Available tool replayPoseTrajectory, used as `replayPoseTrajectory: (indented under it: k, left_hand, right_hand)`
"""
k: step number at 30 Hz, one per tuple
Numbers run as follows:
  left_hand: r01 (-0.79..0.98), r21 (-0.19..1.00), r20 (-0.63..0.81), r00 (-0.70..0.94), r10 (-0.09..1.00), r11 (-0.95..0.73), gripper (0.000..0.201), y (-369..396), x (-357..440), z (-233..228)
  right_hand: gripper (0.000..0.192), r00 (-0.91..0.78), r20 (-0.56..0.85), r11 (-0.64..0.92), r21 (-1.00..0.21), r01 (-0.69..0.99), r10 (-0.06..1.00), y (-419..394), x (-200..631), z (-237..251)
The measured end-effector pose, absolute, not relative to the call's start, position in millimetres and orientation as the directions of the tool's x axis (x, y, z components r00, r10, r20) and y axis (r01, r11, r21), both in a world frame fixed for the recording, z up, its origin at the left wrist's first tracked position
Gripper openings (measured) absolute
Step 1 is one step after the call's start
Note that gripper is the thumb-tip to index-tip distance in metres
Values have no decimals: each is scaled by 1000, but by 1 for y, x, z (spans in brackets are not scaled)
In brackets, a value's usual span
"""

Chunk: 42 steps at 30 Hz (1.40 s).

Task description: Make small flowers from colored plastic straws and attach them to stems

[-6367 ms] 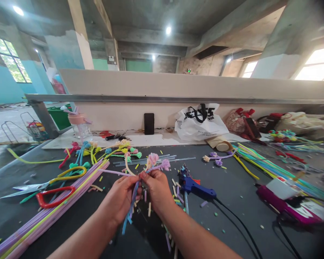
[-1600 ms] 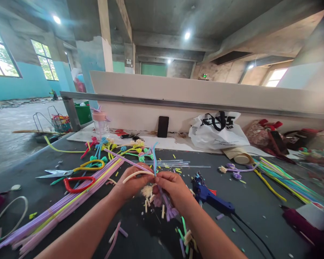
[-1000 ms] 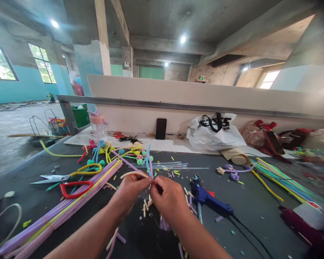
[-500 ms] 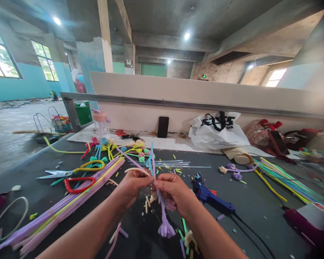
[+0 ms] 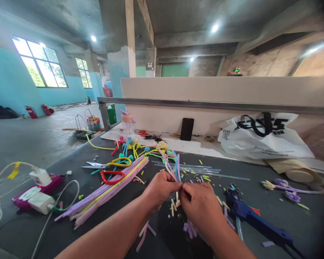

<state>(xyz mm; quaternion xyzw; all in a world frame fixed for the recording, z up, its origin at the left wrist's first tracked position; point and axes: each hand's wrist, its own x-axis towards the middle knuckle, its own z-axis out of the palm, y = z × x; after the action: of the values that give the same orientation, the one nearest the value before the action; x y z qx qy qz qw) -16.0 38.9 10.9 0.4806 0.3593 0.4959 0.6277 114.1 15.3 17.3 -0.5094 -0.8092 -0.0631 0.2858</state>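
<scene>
My left hand (image 5: 162, 189) pinches a small bunch of fuzzy pipe cleaners (image 5: 176, 169) in purple, blue and cream, whose upper ends stick up and lean back. Against it, my right hand (image 5: 202, 203) is closed with thumb and fingertips on the same bunch, just below the left fingertips. A purple pipe-cleaner flower (image 5: 190, 229) hangs beneath the right hand, partly hidden by it. The exact grip point is covered by the fingers. To the right of my hands lies a dark blue hot glue gun (image 5: 255, 217).
Scissors (image 5: 112, 169) and a bundle of purple, pink and yellow pipe cleaners (image 5: 110, 190) lie left. Clear glue sticks (image 5: 194, 168) and colourful finished stems (image 5: 135, 145) are behind. A purple power strip (image 5: 50, 183) with plugs, phone (image 5: 187, 129) and white bag (image 5: 261, 135) surround the work.
The view has turned left, so everything sits further right and the power strip shows. My right hand has curled over more, hiding much of the purple flower.
</scene>
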Motion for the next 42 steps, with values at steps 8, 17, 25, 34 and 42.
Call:
replayPoseTrajectory:
  k: [8, 17, 25, 34, 42]
  left_hand:
    - [-327, 935, 8, 406, 914, 137, 25, 43, -24, 5]
    - [-468, 869, 104, 488, 867, 159, 15, 35, -24, 9]
    - [-489, 839, 106, 579, 809, 240, 13, 31, -25, 16]
    - [-459, 843, 29, 559, 829, 280, 10, 30, -23, 15]
    - [-328, 933, -15, 380, 925, 150, 21, 34, -19, 10]
  right_hand:
    - [36, -478, 163, 426, -744, 515, 863, 31, 141, 35]
    - [27, -526, -128, -190, -980, -64, 841, 26, 140, 23]
    - [27, -592, -111, -238, -961, -141, 799, 24, 140, 22]
    - [21, -559, -125, -242, -960, -140, 819, 23, 138, 24]
    - [17, -358, -25, 23, -992, 127, 933, 28, 128, 21]
